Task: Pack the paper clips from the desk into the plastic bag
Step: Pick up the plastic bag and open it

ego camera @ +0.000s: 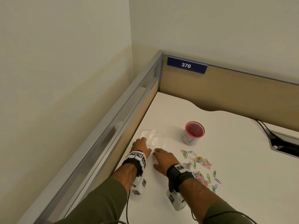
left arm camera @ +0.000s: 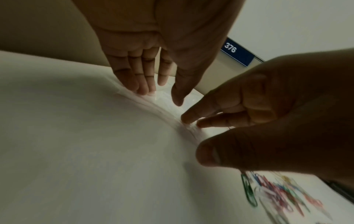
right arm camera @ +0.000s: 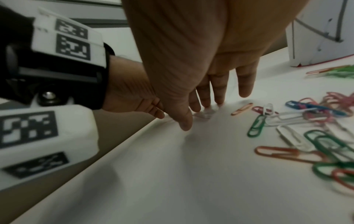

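Note:
A clear plastic bag [ego camera: 154, 137] lies flat on the white desk [ego camera: 226, 159] near its left edge. My left hand [ego camera: 145, 143] has straight fingers [left arm camera: 142, 84] pressing on the bag's near left edge [left arm camera: 162, 98]. My right hand [ego camera: 155, 156] reaches in beside it, fingertips [right arm camera: 205, 103] touching the bag's near corner [right arm camera: 205, 114] and thumb off to the side. Neither hand holds anything. A loose pile of coloured paper clips [ego camera: 199, 165] lies on the desk to the right of my right wrist, also seen in the right wrist view [right arm camera: 298, 128].
A small cup [ego camera: 194, 132] with a pink inside stands behind the clips. Low partition walls close off the desk's left and far sides, with a blue "376" plate [ego camera: 186, 65]. A cable slot [ego camera: 284, 147] with a black cable sits at the right.

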### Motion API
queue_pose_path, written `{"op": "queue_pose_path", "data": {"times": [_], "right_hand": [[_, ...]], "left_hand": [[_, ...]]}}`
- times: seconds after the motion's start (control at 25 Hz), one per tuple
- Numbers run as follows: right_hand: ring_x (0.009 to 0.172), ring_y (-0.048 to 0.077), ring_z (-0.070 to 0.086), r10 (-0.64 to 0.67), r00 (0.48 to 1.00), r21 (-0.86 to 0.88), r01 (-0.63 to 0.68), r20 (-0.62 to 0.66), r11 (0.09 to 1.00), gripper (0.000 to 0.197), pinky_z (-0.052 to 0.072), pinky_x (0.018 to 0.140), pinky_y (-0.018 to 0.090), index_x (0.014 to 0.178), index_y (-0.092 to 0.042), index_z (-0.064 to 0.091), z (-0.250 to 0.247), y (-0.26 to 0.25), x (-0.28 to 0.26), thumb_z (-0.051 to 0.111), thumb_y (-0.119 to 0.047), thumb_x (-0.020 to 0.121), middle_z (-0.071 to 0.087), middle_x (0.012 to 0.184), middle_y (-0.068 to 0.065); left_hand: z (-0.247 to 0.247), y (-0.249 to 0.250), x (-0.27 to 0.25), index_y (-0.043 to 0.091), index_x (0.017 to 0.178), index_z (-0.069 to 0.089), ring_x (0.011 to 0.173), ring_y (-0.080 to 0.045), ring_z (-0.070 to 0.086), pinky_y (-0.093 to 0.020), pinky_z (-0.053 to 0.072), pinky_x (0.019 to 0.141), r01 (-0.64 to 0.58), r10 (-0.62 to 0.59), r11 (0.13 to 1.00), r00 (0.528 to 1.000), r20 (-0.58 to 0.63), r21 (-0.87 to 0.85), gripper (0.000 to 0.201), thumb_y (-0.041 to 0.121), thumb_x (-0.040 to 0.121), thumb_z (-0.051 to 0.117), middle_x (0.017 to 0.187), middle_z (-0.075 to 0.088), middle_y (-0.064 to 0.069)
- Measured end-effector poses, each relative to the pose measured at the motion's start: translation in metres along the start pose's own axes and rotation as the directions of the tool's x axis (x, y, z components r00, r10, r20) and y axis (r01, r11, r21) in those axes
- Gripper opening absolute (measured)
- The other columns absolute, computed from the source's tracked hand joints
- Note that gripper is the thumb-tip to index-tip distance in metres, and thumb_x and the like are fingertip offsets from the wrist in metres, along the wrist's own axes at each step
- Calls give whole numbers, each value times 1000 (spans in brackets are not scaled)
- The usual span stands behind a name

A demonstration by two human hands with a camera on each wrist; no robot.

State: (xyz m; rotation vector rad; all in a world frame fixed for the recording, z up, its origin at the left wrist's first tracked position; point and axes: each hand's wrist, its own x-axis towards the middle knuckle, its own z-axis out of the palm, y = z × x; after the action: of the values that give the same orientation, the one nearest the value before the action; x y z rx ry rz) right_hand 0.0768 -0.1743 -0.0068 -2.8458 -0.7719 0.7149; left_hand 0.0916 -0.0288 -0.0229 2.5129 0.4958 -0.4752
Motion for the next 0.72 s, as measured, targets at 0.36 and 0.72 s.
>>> {"op": "queue_pose_path", "data": {"times": [0.36, 0.72], "right_hand": [[124, 25, 51, 14, 996, 152, -1, -85, 988, 53, 44, 104, 39, 135, -23, 47, -5, -4, 1, 61, -39, 87, 44, 146, 2], [89, 20, 60, 149, 908, 289, -33, -391, 957, 24, 48, 75, 32, 102, -19, 66, -42, 16, -35, 48, -34, 96, 64, 102, 0]], "left_hand": [[-16, 13, -11, 12, 84, 56, 80, -27, 68, -33, 56, 69, -9, -23, 896, 998, -67, -443, 13, 18, 95, 59, 85, 64, 5], [-26, 40, -47, 0, 105, 61, 70, -28, 73, -34, 63, 62, -45, 46, 453, 999, -27, -891, 31, 31, 100, 58, 97, 73, -22]]}}
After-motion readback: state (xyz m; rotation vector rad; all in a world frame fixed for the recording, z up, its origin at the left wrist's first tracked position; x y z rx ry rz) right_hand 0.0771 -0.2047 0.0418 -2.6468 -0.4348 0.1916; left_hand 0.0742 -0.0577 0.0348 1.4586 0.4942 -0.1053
